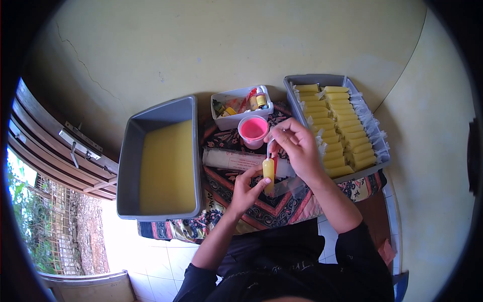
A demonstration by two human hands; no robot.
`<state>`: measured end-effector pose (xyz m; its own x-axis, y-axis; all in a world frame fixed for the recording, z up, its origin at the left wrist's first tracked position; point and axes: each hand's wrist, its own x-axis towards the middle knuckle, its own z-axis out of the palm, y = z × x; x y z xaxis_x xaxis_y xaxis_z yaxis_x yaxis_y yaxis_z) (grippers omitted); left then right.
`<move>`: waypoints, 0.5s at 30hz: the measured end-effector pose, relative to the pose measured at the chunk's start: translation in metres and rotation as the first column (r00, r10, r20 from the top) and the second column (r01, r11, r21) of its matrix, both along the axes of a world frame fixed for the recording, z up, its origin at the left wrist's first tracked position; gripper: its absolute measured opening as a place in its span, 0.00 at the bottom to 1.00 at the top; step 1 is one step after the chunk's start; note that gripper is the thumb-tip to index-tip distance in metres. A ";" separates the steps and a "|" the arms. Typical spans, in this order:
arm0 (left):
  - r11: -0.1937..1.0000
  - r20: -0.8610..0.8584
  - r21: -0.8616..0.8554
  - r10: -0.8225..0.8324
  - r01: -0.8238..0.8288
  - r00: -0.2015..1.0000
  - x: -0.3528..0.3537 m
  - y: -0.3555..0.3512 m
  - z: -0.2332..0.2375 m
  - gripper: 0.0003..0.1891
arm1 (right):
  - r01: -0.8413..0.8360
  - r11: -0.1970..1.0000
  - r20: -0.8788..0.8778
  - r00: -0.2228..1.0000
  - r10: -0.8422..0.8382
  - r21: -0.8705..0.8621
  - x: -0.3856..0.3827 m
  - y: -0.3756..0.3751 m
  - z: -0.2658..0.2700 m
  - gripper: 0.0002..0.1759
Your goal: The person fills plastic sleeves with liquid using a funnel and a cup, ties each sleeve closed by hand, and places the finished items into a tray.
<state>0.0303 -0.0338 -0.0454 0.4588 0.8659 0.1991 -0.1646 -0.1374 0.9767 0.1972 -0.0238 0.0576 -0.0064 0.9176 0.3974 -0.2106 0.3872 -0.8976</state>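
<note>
A small clear bag filled with yellow liquid [269, 173] hangs upright in front of me. My left hand [247, 189] is wrapped round its lower part, thumb across the front. Above it, my right hand [294, 143] pinches the bag's narrow, twisted top. Behind my right fingers stands a round tub with pink contents [253, 129]. A long plastic packet with red print [232, 159] lies behind the filled bag, partly hidden by my hands.
At the left is a deep grey bin [129, 166] of yellow liquid. A grey tray [385, 160] at the right holds several filled yellow bags. A white box [226, 122] with small bottles stands by the wall. Patterned cloth [216, 189] covers the table.
</note>
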 end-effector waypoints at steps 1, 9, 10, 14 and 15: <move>0.998 -0.022 -0.055 0.022 -0.024 1.000 0.000 -0.004 0.009 0.20 | 0.003 1.000 -0.007 1.000 -0.003 -0.013 0.001 -0.001 0.007 0.06; 0.974 0.131 -0.221 -0.019 0.048 0.991 -0.008 -0.003 0.013 0.18 | 0.033 0.999 -0.123 0.992 -0.030 0.027 0.008 0.007 0.000 0.09; 0.975 0.117 -0.222 0.010 0.016 0.993 -0.009 0.000 0.013 0.18 | 0.079 0.997 -0.158 0.984 -0.078 -0.001 0.006 0.007 -0.001 0.13; 0.966 0.174 -0.247 0.119 -0.074 0.978 -0.009 0.006 0.024 0.18 | 0.211 0.974 -0.021 0.977 -0.213 -0.086 0.006 0.007 -0.016 0.25; 0.968 0.167 -0.237 0.121 -0.080 0.979 -0.011 0.008 0.024 0.20 | 0.211 0.974 -0.020 0.977 -0.213 -0.084 0.006 0.008 -0.021 0.25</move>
<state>0.0190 -0.0253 -0.0211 0.3421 0.9376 0.0621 -0.3358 0.0603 0.9400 0.2030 -0.0158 0.0363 0.2022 0.9260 0.3188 -0.1579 0.3521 -0.9226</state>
